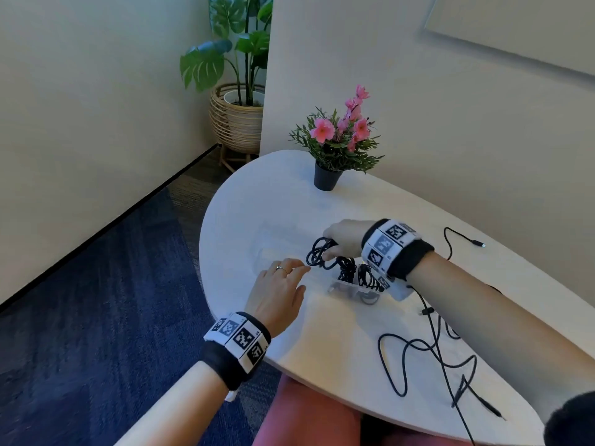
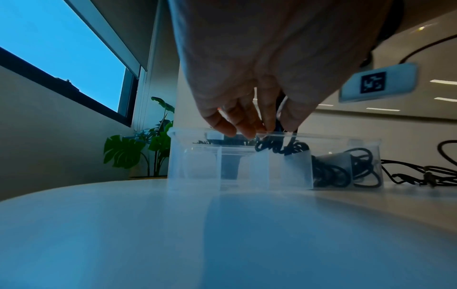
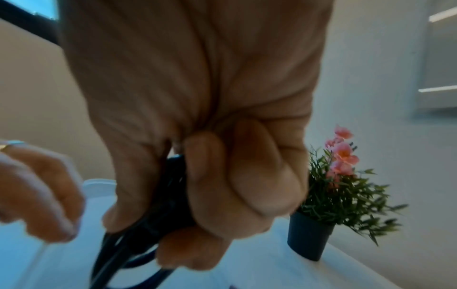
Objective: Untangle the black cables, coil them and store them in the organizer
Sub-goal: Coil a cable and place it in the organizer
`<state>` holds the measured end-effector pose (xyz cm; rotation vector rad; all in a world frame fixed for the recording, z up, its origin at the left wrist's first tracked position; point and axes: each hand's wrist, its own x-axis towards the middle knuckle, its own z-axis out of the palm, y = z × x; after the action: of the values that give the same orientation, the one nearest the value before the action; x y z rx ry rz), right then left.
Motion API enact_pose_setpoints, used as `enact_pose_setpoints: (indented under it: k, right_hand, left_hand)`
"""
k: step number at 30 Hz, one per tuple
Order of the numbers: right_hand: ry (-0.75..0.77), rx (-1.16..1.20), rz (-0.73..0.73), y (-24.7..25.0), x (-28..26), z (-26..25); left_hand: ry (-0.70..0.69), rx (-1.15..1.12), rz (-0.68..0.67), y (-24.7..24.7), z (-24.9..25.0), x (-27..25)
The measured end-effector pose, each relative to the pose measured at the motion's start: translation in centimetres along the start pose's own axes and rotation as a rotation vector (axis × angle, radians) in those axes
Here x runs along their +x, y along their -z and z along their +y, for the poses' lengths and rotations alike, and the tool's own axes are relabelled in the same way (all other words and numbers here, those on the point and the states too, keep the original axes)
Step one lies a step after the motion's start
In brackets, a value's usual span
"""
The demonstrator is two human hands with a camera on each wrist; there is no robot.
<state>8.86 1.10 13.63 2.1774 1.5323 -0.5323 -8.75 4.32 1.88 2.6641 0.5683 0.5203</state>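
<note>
Head view, coiled cable: a black coil point(image 1: 322, 254) is gripped in the right hand point(image 1: 346, 239), fingers curled around its strands, held just above the middle of the organizer.
Organizer: a clear plastic box with dividers point(image 2: 247, 168) sits on the white surface point(image 1: 257, 204); its right compartments already hold coiled black cables point(image 2: 346, 170), the left ones look empty.
Left hand: the left hand point(image 1: 280, 291) is relaxed, fingers loosely extended, tips at the near rim of the organizer; whether they actually touch it is unclear.
Loose cables: more black cable point(image 1: 428, 352) sprawls, looped over itself, on the near right of the surface; another end with a plug point(image 1: 479, 243) lies far right.
Risk, spring-back: the coil may unwind on release if it is not pushed below the divider walls.
Risk, box shift: the light box could slide or tip if the left hand does not steady it.
Risk, snagging: strands could catch cables already stored and drag them out.
Beyond: a pot of pink flowers point(image 1: 335, 146) stands at the far edge.
Writing: none readable; only square black-and-white marker patterns on the wristbands point(image 1: 238, 339).
</note>
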Motion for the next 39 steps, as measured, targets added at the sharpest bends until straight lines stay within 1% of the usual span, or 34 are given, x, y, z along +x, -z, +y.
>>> enact_pose_setpoints:
  k: [3,7,9,12,16,18,22,24,26,28,30,32,35,37,39]
  right_hand:
    - [-0.014,-0.112,-0.059,1.7,1.3,-0.7]
    - [-0.054,-0.286,-0.164,3.1,1.9,-1.3]
    - [-0.033,-0.299,-0.246,3.0,2.6,-1.6]
    - [0.003,-0.298,-0.293,2.3,4.1,-2.6]
    - [-0.036,-0.286,-0.371,2.0,5.5,-3.3]
    - [-0.032,-0.234,-0.398,2.0,5.7,-3.0]
    - [0.004,-0.071,-0.423,0.8,5.6,-1.8]
    - [0.024,-0.007,-0.425,0.1,5.5,-1.2]
    - [0.020,0.066,-0.414,-0.3,5.4,-0.7]
    - [0.013,0.125,-0.418,-0.4,5.3,0.0]
    - [0.019,0.211,-0.469,-0.4,4.9,0.3]
    - [0.021,0.399,-0.525,-0.4,4.5,0.6]
    - [-0.003,0.658,-0.478,-0.8,3.7,1.3]
    - [0.000,0.706,-0.435,-1.1,3.3,1.6]
    - [-0.016,0.680,-0.365,-1.2,3.2,1.7]
  left_hand:
    - [0.027,-0.046,0.006,-0.3,-0.3,0.1]
    - [-0.020,-0.009,0.001,-0.4,-0.6,-0.1]
    - [-0.043,0.004,0.011,-0.6,-0.7,-0.4]
    - [-0.065,0.021,0.053,-1.0,-0.6,-0.5]
    - [-0.061,0.026,0.056,-0.9,-0.6,-0.6]
    - [-0.011,0.015,0.055,-0.1,-0.3,-0.2]
    - [0.165,0.009,-0.005,0.9,0.5,2.2]
    - [0.173,0.035,-0.086,0.4,1.0,3.2]
    - [0.182,0.036,-0.125,-0.2,1.3,3.8]
    - [0.239,0.000,-0.094,-0.3,1.4,4.1]
    - [0.300,-0.019,-0.077,-0.1,1.6,4.4]
    - [0.346,0.003,-0.098,0.1,1.5,5.0]
    - [0.378,0.103,-0.174,0.7,1.5,6.2]
    - [0.351,0.171,-0.224,1.2,1.7,7.0]
    - [0.311,0.222,-0.253,1.5,2.2,7.6]
